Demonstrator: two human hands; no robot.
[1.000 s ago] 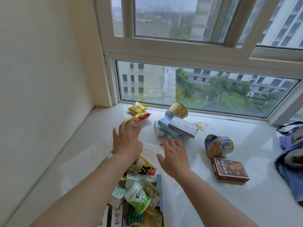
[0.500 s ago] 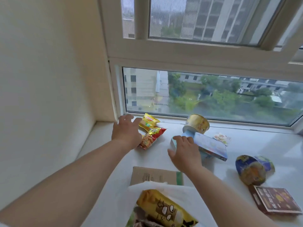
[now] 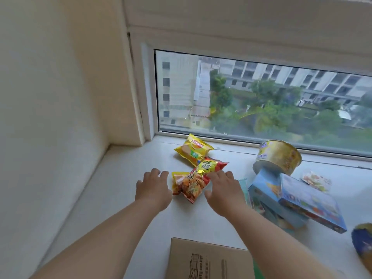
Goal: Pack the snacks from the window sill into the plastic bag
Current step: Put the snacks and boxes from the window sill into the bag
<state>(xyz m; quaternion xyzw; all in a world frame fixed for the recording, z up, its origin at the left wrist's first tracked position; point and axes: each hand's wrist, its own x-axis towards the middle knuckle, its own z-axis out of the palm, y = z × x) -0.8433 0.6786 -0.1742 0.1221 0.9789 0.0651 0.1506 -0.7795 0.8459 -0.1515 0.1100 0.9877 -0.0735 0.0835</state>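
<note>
Flanking the red snack packet [image 3: 198, 180], left hand [image 3: 153, 188] and right hand [image 3: 222, 191] spread open, holding nothing.

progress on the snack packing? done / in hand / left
Done: can't tell, the bag is out of view now. In hand: nothing gripped; left hand and right hand flank the red-orange snack packet. Left on the sill: that packet, yellow chip bag, gold cup, blue boxes.

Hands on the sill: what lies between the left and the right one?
In the head view, the red and orange snack bag lies between the left hand and the right hand, both open; whether either touches it cannot be told.
</note>
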